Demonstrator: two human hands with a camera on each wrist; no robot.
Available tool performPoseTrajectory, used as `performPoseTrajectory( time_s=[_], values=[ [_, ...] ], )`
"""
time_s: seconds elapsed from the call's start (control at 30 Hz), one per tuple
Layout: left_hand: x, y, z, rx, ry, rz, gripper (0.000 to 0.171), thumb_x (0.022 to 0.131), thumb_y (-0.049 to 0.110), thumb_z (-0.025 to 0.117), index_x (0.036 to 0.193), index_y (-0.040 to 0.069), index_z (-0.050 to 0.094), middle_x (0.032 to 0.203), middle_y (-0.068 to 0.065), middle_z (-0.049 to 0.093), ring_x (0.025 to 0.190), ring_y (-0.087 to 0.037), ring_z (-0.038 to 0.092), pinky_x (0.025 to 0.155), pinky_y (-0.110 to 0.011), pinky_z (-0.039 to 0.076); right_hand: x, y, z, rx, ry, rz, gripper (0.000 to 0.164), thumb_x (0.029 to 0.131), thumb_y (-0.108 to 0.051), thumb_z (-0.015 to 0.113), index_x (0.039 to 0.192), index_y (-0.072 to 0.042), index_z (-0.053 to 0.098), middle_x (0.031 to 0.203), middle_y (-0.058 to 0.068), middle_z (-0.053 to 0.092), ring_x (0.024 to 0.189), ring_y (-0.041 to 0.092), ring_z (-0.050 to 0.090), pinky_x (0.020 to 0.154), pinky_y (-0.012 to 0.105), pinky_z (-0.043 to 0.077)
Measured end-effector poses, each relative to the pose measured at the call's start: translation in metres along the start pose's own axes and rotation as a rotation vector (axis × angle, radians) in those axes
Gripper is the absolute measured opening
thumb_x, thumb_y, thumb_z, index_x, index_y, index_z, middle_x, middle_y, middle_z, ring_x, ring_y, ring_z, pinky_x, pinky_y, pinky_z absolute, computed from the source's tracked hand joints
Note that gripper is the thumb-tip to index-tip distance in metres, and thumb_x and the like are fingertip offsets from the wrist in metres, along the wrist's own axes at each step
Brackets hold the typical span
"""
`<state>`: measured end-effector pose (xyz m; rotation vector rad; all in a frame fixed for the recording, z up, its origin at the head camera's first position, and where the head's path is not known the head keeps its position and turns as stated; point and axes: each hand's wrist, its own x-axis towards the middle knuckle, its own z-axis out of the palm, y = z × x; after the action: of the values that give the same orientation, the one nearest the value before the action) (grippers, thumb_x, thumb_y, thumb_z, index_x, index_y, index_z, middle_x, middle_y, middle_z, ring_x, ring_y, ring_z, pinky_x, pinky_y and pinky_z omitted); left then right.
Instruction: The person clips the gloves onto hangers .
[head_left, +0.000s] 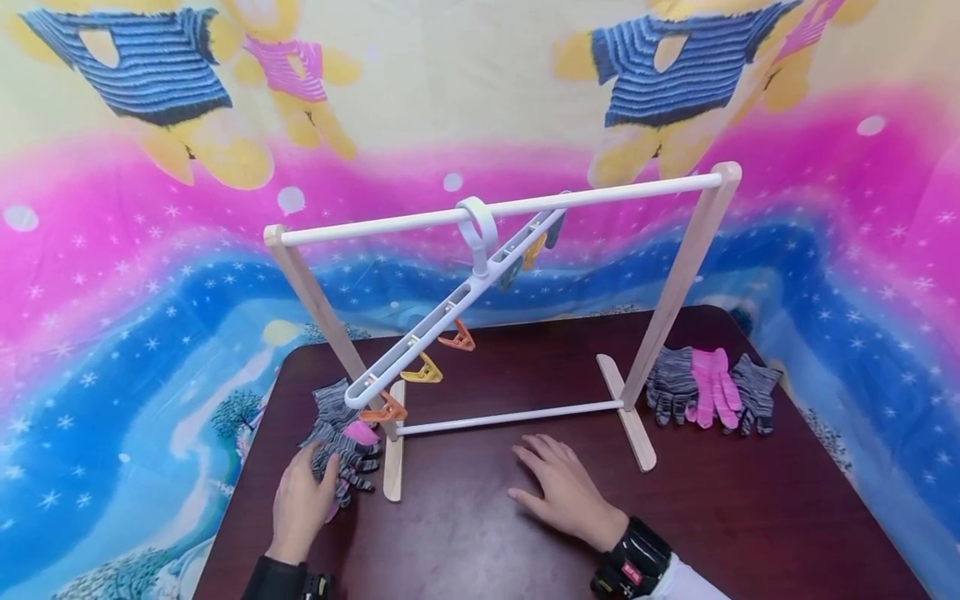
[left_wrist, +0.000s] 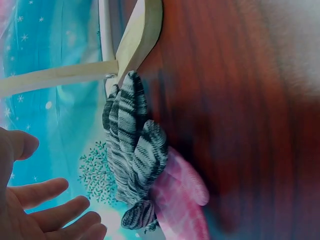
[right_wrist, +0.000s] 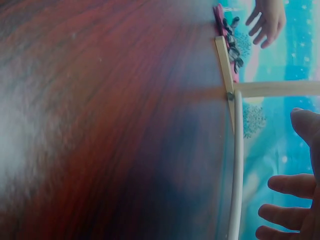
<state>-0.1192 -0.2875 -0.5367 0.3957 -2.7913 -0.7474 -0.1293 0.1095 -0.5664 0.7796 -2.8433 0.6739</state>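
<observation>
Plainly hovers with the left hand (head_left: pixel 302 500) close beside the left glove pile (head_left: pixel 347 450), far nearer than with the right hand (head_left: pixel 568 493). Taking 12 o'clock as the top of the head view, finds the pile at 1 to 2 o'clock from the left palm, on the worktop (head_left: pixel 465 533) and just beside the wooden left foot (head_left: pixel 393 475). Stretches, as a heap, roughly from 12 to 6 o'clock, with knitted tips pointing near 3 o'clock, toward that foot. In the left wrist view, shows a striped glove (left_wrist: pixel 132 145) lying partly over a pink glove (left_wrist: pixel 177 197); cannot tell the full count through the overlap. Holds nothing in the left fingers (left_wrist: pixel 65 212), spread wide with thumb well clear of the rest, and apart from the cloth, judging by the space between hand and heap in the right wrist view. Likewise holds nothing in the right hand, also splayed, short of the white bottom rail (head_left: pixel 510 417) at 12 o'clock. From there, places the left pile at 9 to 10 o'clock, well apart, and the right glove pile (head_left: pixel 716 387) at 2 o'clock, past the wooden right foot (head_left: pixel 637 437). Would turn, for any pinch, on a short drop toward 2 o'clock, across the heap's long axis, minding the orange clip (head_left: pixel 386 408) near 1 o'clock.
</observation>
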Motion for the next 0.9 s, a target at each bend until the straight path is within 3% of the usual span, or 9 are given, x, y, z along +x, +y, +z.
performPoseTrajectory(
  time_s=[0.3,0.73,0.9],
  values=[
    [0.022,-0.004,0.0,-0.019,-0.047,-0.007,0.05,0.102,0.026,0.054,0.138,-0.008,0.053,0.136,-0.035,0.057,0.125,-0.051,0.056,0.101,-0.064,0.046,0.006,-0.011,0.01,0.002,-0.022,-0.026,0.065,0.09,-0.052,0.069,0.139,-0.01,0.06,0.144,0.017,0.058,0.136,0.04,0.051,0.109,0.062,0.042],
    [0.049,-0.013,-0.001,0.07,-0.08,-0.01,0.052,0.1,0.027,0.056,0.133,-0.014,0.053,0.123,-0.04,0.061,0.109,-0.055,0.062,0.091,-0.064,0.05,0.017,-0.027,0.014,-0.001,-0.028,-0.06,0.064,0.091,-0.052,0.068,0.138,-0.01,0.06,0.144,0.016,0.058,0.136,0.037,0.051,0.109,0.061,0.042],
    [0.055,-0.015,0.004,0.094,-0.132,-0.045,0.057,0.1,0.028,0.054,0.135,-0.016,0.049,0.124,-0.041,0.06,0.108,-0.056,0.062,0.09,-0.065,0.05,0.018,-0.028,0.017,-0.011,-0.041,-0.061,0.064,0.09,-0.053,0.068,0.138,-0.01,0.061,0.144,0.016,0.057,0.136,0.038,0.051,0.109,0.061,0.042]
  ],
)
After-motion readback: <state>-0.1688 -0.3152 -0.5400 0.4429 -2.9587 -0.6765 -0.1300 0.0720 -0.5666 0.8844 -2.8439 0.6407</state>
